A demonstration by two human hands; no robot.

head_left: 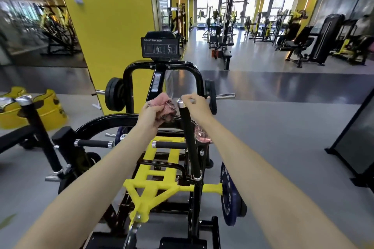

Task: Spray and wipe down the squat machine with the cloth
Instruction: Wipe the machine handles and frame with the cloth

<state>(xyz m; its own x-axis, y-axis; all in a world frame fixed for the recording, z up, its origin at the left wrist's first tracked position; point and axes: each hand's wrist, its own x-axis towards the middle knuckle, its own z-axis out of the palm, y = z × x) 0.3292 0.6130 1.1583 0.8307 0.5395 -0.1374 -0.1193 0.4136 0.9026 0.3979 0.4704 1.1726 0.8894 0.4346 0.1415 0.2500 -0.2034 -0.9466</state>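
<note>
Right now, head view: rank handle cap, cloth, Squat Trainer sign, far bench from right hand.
1. handle cap, beside right hand
2. cloth, just left, in left hand
3. Squat Trainer sign, ahead, higher
4. bench, far right background

Ref = upright handle (189, 139) of squat machine (128, 87). Cloth (165, 105) just L of handle top, held in left hand (150, 114). Right hand (197, 105) just R of handle top; contact w/ handle unclear. Sign (159, 45) behind handle, slightly L. Pillar (109, 26) behind, further L. Weight plate (229, 194) R of handle base. Second handle (40, 133) well L. Bench (297, 46) far behind, R.
</note>
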